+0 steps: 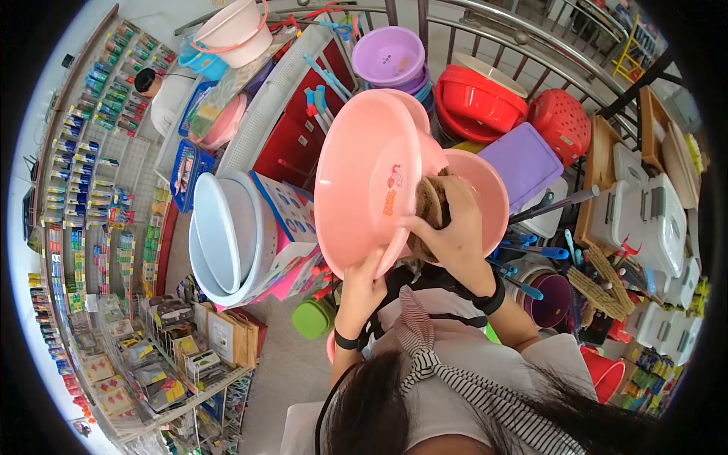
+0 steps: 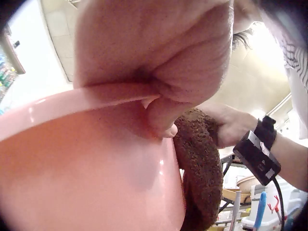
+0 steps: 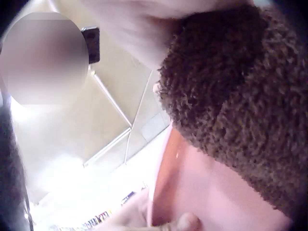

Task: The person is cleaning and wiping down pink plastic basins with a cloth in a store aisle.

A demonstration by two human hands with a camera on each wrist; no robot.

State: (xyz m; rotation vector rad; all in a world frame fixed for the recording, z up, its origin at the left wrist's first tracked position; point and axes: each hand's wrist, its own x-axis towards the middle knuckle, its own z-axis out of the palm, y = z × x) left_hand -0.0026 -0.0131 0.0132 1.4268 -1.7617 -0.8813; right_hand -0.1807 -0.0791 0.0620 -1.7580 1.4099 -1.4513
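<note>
Pink basin [image 1: 360,174] tipped up on its side in front of the person's chest, inner face turned partly toward the head view. Left hand [image 1: 362,287] clamps the lower rim, thumb over the inner side; a rim likely gives a surer hold than the smooth wall, and the low grip seems to keep the basin steady and tilted. Right hand [image 1: 461,233] grips a brown, fluffy cloth [image 1: 431,206], bunched, thumb toward the basin; bunching probably makes it thick and easy to hold. Cloth lies at the basin's right edge; cannot tell how much of it touches the wall. More pink basins [image 1: 486,189] sit just behind, a purple basin [image 1: 388,54] farther back.
</note>
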